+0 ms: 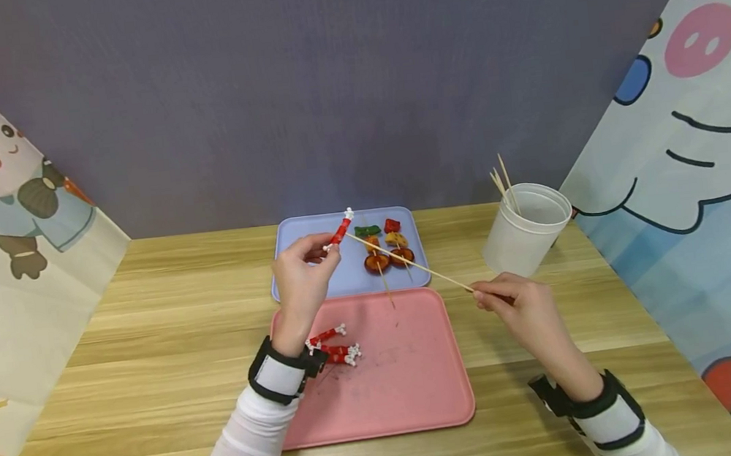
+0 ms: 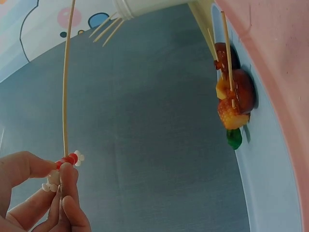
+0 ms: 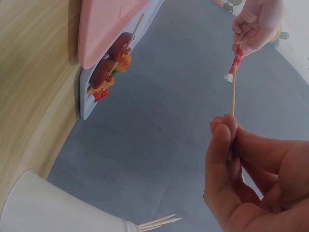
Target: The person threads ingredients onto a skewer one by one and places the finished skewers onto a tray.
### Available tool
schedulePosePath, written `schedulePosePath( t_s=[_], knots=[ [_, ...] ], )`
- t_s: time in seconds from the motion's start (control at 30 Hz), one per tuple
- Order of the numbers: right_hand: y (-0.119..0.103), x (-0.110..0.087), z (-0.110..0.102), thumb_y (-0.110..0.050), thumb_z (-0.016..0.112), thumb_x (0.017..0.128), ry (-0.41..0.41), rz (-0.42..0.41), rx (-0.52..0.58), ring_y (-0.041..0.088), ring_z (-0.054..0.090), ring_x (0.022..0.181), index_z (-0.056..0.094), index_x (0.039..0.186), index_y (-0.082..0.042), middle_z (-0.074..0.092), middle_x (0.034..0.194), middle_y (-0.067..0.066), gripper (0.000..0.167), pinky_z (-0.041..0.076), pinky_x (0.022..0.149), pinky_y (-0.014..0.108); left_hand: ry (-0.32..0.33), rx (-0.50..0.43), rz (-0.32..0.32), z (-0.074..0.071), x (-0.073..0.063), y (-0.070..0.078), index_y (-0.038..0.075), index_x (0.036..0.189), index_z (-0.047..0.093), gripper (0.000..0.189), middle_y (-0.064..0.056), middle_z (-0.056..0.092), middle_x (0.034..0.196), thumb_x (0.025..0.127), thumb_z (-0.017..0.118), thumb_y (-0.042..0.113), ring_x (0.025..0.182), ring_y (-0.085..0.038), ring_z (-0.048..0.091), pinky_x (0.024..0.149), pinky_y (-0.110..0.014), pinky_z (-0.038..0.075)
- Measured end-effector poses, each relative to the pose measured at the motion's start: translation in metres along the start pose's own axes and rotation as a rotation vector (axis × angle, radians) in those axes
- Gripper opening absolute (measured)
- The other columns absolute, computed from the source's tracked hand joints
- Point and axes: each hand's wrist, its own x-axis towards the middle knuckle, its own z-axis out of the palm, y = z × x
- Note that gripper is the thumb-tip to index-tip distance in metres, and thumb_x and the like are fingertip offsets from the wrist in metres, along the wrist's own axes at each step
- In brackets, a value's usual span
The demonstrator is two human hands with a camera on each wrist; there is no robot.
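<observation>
My left hand (image 1: 304, 274) pinches a short red stick-shaped piece with white knobbed ends (image 1: 342, 229) between thumb and fingers, raised over the blue tray. A thin wooden skewer (image 1: 422, 266) is pinched near one end by my right hand (image 1: 521, 308), and slants up to the left. In the left wrist view the skewer (image 2: 66, 96) meets the red piece (image 2: 67, 160) at the fingertips; whether it has pierced it I cannot tell. Several similar red pieces (image 1: 339, 351) lie on the pink tray (image 1: 408, 400), below my left wrist.
Behind the pink tray, the blue tray (image 1: 287, 235) bears two loaded skewers (image 1: 378, 263) of mushroom-like and colourful pieces, their sticks pointing toward me. At the right stands a white bucket (image 1: 519, 246) with several bare skewers (image 1: 505, 184). A grey wall (image 1: 327, 99) rises behind the table.
</observation>
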Motion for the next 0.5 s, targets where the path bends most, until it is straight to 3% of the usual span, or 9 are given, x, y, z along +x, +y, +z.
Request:
schedulePosePath(
  t_s=[0.5],
  knots=[
    [-0.0021, -0.0009, 0.0019, -0.003, 0.076, 0.076, -0.003, 0.015, -0.014, 0.007, 0.062, 0.058, 0.077, 0.087, -0.004, 0.067, 0.069, -0.001, 0.011, 0.040, 0.045, 0.015, -0.035, 0.021, -0.003, -0.0043, -0.0008, 0.0051, 0.005, 0.093, 0.076, 0.017, -0.009, 0.072, 0.080, 0.077, 0.070, 0.007, 0.066, -0.018, 0.064, 0.059, -0.019, 0.047]
  ],
)
